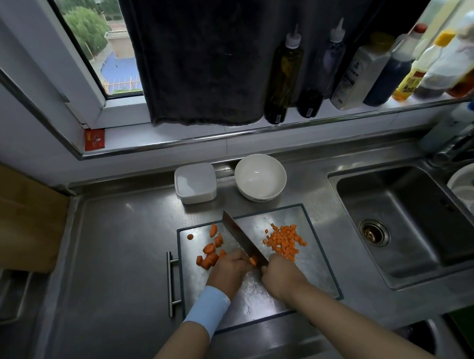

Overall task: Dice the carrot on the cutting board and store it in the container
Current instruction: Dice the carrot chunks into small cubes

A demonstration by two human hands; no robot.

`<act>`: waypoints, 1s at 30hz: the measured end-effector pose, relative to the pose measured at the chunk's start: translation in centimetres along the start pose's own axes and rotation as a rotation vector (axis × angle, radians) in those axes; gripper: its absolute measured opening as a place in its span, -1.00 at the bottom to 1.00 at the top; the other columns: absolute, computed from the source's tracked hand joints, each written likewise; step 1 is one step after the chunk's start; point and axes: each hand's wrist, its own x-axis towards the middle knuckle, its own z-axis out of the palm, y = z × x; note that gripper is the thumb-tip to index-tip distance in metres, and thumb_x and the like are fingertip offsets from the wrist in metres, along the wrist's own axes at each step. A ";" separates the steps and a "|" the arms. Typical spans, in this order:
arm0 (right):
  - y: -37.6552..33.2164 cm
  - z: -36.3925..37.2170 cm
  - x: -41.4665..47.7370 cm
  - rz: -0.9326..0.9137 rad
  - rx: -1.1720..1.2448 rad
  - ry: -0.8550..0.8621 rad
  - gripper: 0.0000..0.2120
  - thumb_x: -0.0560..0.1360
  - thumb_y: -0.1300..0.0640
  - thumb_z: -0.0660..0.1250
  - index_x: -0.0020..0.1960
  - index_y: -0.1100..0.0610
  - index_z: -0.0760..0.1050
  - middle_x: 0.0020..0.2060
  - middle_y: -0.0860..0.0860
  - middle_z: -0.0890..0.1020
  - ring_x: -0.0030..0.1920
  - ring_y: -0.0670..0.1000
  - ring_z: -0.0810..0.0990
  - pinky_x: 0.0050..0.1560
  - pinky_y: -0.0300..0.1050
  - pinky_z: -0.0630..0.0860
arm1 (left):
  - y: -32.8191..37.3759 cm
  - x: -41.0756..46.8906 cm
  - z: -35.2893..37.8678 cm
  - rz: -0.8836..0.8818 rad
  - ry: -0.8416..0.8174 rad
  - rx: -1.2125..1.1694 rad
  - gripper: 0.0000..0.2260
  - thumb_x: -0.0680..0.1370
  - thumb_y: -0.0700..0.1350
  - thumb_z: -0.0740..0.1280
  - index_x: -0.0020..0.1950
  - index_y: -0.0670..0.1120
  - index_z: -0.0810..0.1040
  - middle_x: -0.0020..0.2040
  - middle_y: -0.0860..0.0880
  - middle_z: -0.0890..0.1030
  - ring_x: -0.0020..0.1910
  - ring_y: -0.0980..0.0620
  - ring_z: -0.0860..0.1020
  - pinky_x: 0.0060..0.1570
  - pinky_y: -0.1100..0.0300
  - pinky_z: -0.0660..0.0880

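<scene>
we count one cutting board (310, 271), one knife (241, 236), one container (195, 184), one bowl (260, 177), one left hand (229, 272), one right hand (282, 277), one dice heap (284, 241), one held carrot piece (253, 261).

A wide, smooth, light-blue band (206, 308) is worn around the left wrist, and both forearms are bare as far as one can see.

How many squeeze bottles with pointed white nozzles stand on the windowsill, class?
2. The oil squeeze bottle stands before the dark cloth; the dark squeeze bottle stands just right of it. The bottles further right have other caps, and some may be hidden.
</scene>
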 end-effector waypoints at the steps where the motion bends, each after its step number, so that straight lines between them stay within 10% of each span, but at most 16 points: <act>1: -0.1 0.0 0.0 0.000 0.003 0.010 -0.83 0.62 0.08 0.22 0.11 0.15 0.49 0.03 0.09 0.63 -0.05 0.05 0.57 -0.10 -0.16 0.43 | 0.0 0.0 0.0 -0.005 0.017 0.000 -0.91 0.37 -0.28 0.48 -0.18 -0.12 0.72 -0.18 -0.03 0.66 -0.22 0.16 0.57 -0.05 0.72 0.21; 6: -0.1 0.0 -1.5 -0.012 -0.015 0.069 -0.81 0.63 0.04 0.20 0.15 0.13 0.46 0.04 0.07 0.63 -0.06 0.07 0.57 -0.11 -0.14 0.42 | -0.7 -0.3 0.6 -0.070 0.038 0.014 -0.87 0.54 -0.20 0.36 -0.01 -0.11 0.70 0.00 -0.02 0.64 -0.01 0.02 0.57 0.00 0.53 0.33; 19: 0.7 0.7 -3.6 0.027 -0.124 0.088 -0.77 0.58 0.17 0.23 0.23 0.12 0.42 0.09 0.06 0.63 0.08 0.09 0.62 0.04 -0.11 0.53 | -0.6 0.1 0.2 -0.032 0.027 -0.075 -0.90 0.38 -0.30 0.46 -0.16 -0.15 0.71 -0.14 -0.05 0.67 -0.20 0.06 0.59 -0.02 0.72 0.19; 24: 0.7 1.2 -2.3 0.022 -0.069 0.068 -0.78 0.62 0.10 0.22 0.23 0.14 0.46 0.12 0.08 0.62 0.13 0.09 0.61 0.03 -0.16 0.46 | -1.3 -0.1 1.0 -0.055 0.135 -0.085 -0.90 0.49 -0.30 0.37 -0.09 -0.21 0.69 -0.05 -0.09 0.66 -0.10 0.46 0.46 -0.09 0.62 0.30; 30: 0.3 1.0 -0.1 0.012 0.002 0.027 -0.84 0.61 0.10 0.24 0.07 0.16 0.51 0.02 0.11 0.65 0.03 0.12 0.63 -0.10 -0.19 0.41 | -1.1 0.1 0.5 0.067 0.052 0.039 -0.87 0.33 -0.29 0.52 -0.19 -0.11 0.71 -0.16 -0.02 0.66 -0.23 0.06 0.61 -0.08 0.53 0.37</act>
